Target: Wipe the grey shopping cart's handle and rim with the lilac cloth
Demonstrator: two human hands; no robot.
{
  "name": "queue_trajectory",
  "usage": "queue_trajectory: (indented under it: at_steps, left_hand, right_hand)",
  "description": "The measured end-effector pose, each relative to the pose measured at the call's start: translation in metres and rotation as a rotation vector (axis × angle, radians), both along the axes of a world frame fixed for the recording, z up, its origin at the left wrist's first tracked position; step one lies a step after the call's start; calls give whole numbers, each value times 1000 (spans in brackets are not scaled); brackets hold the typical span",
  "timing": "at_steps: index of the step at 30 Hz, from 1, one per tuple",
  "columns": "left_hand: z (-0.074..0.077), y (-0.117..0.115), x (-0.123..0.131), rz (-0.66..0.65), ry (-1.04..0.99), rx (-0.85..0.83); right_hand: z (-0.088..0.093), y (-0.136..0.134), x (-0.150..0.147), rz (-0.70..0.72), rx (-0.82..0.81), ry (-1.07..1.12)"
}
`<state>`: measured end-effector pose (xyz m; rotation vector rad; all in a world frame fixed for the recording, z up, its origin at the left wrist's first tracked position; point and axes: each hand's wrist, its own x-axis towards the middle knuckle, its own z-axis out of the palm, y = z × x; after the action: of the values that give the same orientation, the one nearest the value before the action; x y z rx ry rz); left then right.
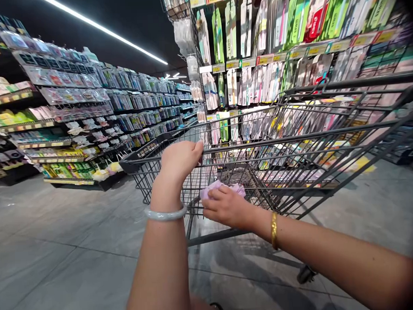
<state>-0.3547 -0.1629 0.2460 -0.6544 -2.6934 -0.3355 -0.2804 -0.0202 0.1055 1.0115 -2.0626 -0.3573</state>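
A dark grey wire shopping cart (294, 139) stands sideways in front of me. My left hand (180, 158) is closed over the cart's upper side rail, with a pale bangle on the wrist. Lower down, my right hand (227, 208) presses a crumpled light purple cloth (239, 189) against the wire side of the basket. Its fingers are bent over the cloth, and part of the cloth sticks out past them. A gold bracelet circles the right wrist.
Behind the cart rises a shelf rack (237, 63) hung with packaged toothbrushes. Long shelves of packaged goods (137, 103) line the aisle at left. Below is a grey tiled floor (70, 250), with a cart wheel (306, 274) at lower right.
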Motion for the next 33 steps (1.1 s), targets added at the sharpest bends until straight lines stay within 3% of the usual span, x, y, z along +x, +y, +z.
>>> queue_trajectory:
  at_steps: [6, 8, 11, 13, 15, 18, 20, 22, 25, 27, 29, 33]
  left_hand:
    - [-5, 4, 5, -88, 131, 43]
    - [-8, 13, 11, -179, 235, 81]
    - [-12, 35, 26, -350, 314, 117]
    - [-15, 51, 36, -424, 336, 107]
    - [-19, 66, 43, -474, 369, 98]
    - [-24, 81, 49, -528, 411, 123]
    - [-27, 88, 51, -549, 433, 149]
    - [-30, 96, 55, -584, 450, 167]
    - [-36, 109, 61, -637, 489, 161]
    - [-38, 119, 65, -646, 516, 157]
    - [-39, 129, 68, -660, 528, 180]
    - [-38, 146, 72, -643, 539, 180]
  right_hand:
    - [24, 52, 33, -114, -353, 246]
    - [15, 68, 43, -121, -264, 218]
    - [-14, 84, 59, -101, 3, 76]
    - [-22, 93, 69, -120, 35, 33]
    - [-13, 102, 77, -148, -74, 121]
    - [15, 115, 84, -200, -375, 328]
    - [20, 119, 86, -229, -505, 370]
    - [7, 118, 86, -239, -441, 287]
    - [-26, 113, 87, -242, -179, 49]
    - [-34, 115, 90, -248, -128, -43]
    - [-23, 125, 98, -253, -199, 5]
    - [20, 162, 117, -294, -504, 345]
